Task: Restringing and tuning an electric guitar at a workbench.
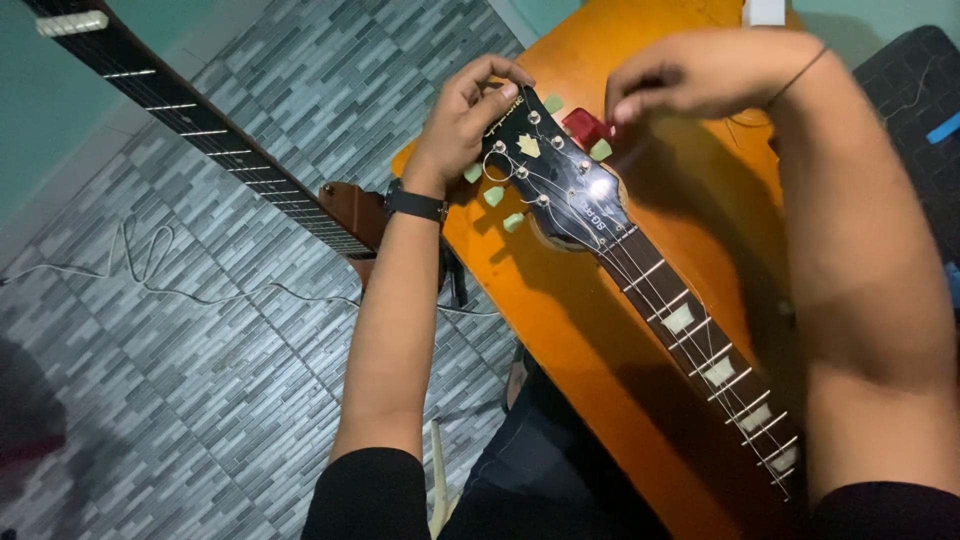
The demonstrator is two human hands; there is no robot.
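A dark guitar headstock (548, 175) with pale green tuning pegs lies on an orange table (545, 330). Its neck (700, 330), with strings and pale inlays, runs toward the lower right. My left hand (462, 118) curls around the headstock's upper left tip, beside the pegs on that side. A black watch (415, 205) is on that wrist. My right hand (690, 72) reaches in from the right. Its fingertips pinch a small red winder (585, 128) at a peg on the headstock's right edge.
A second guitar neck (195, 125) with a brown body joint (355, 215) slants across the grey tiled floor at left. A thin pale cable (200, 290) trails over the tiles. A dark padded surface (915, 90) sits at the upper right.
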